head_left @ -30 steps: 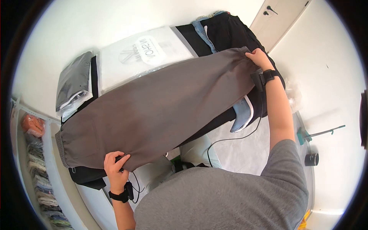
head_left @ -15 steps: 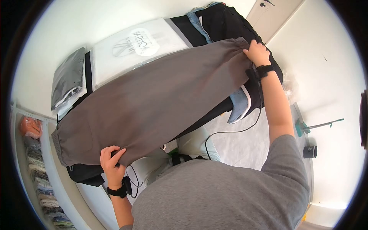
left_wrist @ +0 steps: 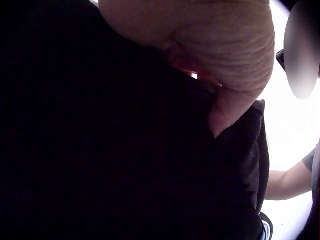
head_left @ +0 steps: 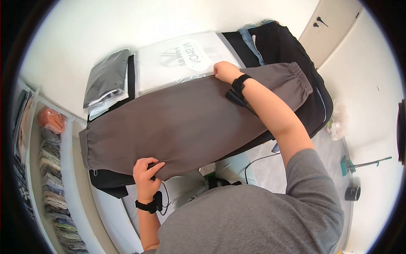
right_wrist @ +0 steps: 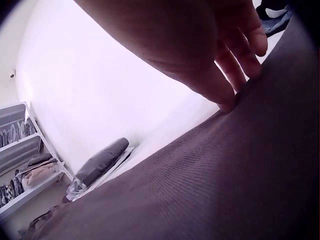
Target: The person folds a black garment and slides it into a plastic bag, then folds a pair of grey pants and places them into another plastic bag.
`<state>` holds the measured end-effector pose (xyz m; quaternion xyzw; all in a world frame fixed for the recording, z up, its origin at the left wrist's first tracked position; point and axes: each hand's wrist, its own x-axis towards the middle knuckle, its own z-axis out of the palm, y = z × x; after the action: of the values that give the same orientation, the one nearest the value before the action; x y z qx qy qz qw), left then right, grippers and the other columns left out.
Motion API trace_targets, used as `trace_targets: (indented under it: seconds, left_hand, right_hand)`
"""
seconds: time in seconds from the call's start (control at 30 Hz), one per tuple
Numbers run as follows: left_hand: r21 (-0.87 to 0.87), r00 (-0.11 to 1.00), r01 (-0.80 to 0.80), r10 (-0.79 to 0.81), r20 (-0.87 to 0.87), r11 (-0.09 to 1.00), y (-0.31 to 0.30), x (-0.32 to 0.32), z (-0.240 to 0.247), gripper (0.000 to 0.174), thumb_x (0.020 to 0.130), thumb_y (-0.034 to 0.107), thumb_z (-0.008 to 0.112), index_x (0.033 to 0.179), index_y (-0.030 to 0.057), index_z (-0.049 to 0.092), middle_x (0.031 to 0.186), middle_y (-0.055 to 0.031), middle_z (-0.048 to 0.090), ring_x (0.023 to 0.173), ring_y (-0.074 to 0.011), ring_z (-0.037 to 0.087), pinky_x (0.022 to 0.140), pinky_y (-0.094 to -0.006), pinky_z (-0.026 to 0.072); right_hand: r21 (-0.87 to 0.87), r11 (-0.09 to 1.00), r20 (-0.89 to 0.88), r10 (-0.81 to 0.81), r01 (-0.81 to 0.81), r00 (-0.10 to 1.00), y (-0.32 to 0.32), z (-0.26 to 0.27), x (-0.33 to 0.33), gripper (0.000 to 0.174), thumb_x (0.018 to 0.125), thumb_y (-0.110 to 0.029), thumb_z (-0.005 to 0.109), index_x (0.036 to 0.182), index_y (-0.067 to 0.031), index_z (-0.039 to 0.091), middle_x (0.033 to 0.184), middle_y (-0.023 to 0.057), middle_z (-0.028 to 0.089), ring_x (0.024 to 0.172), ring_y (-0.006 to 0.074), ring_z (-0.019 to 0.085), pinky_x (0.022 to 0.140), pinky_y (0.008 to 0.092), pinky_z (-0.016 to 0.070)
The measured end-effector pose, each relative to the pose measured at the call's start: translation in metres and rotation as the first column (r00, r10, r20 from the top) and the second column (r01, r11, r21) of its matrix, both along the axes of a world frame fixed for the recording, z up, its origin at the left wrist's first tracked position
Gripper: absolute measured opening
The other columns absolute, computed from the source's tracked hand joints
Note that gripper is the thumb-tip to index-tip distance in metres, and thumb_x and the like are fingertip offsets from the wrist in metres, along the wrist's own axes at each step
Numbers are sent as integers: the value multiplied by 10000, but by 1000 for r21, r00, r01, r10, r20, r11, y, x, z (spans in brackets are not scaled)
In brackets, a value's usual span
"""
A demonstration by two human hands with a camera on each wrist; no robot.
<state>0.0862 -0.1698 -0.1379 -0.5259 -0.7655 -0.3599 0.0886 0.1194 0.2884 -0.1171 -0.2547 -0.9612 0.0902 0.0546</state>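
Presently | garment (head_left: 173, 127) | left hand (head_left: 145, 181) pinches near edge | right hand (head_left: 227, 72), far edge

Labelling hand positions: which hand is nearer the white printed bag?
Right: the right hand is at the near edge of the white printed bag; the left hand is farther away, across the brown garment from it.

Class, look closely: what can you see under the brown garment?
Black fabric shows beyond the edges of the brown garment; whatever lies beneath its middle is hidden.
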Motion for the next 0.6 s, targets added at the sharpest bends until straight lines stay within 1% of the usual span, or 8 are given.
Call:
trace_targets:
  seconds: [0.07,0.13,0.2,0.27,0.4,0.47,0.5,0.6]
  left_hand:
    - [4,1000,6,-6,-12,1000,0,0,0,346,552,51,640,878,130,727,920,-37,629,879,-264,579,754,-380,449]
    - [11,1000,3,-2,-13,1000,0,0,0,351,551,52,640,881,131,727,912,-32,631,876,-262,579,750,-379,447]
    - [-16,1000,6,-5,12,1000,0,1,3,347,554,8,603,867,86,730,909,-78,623,887,-285,580,775,-374,448]
    - [-4,1000,11,-11,-6,1000,0,1,2,355,547,6,598,867,86,731,908,-78,626,888,-288,581,774,-378,449]
    - [18,999,35,-34,-34,999,-1,0,1,367,533,6,588,862,84,732,907,-79,634,886,-297,583,773,-387,449]
    - [17,999,32,-31,-35,999,-2,-1,-1,368,531,20,596,863,101,734,912,-58,637,880,-283,580,763,-383,446]
    - [19,999,28,-28,-34,999,-2,-2,-2,369,530,34,605,864,118,735,917,-37,641,875,-269,577,753,-379,442]
    - [28,999,23,-22,-23,999,-1,0,-1,388,517,23,592,865,118,736,916,-36,640,877,-268,579,755,-378,443]
  right_hand:
    - [-3,1000,32,6,-6,999,2,-1,-6,201,794,-50,533,906,-50,701,972,190,683,933,346,657,811,437,517]
    - [49,999,182,1,-11,983,2,2,-5,192,797,-57,535,896,-2,690,982,214,680,942,355,656,829,430,517]
    - [68,998,189,0,-13,982,-5,7,-1,190,810,-57,540,922,23,671,1013,226,663,944,367,651,825,429,522]
    - [175,984,-22,-8,12,1000,-8,6,1,192,827,-45,536,964,26,650,1050,231,631,957,371,644,825,431,526]
    - [170,985,-16,-30,33,999,-2,-14,-6,199,848,-41,519,1003,30,623,1058,233,603,974,376,636,829,431,527]
    - [137,990,-70,-11,20,997,9,-34,-9,177,875,-125,554,978,14,593,1010,242,592,938,403,611,831,441,499]
    - [133,991,-69,-9,18,998,13,-36,-9,177,875,-125,554,978,14,593,1010,242,592,938,403,611,831,441,499]
    - [76,997,-28,3,-1,1000,2,-17,-6,208,865,-89,543,1039,7,606,1043,230,600,1001,380,618,851,433,515]
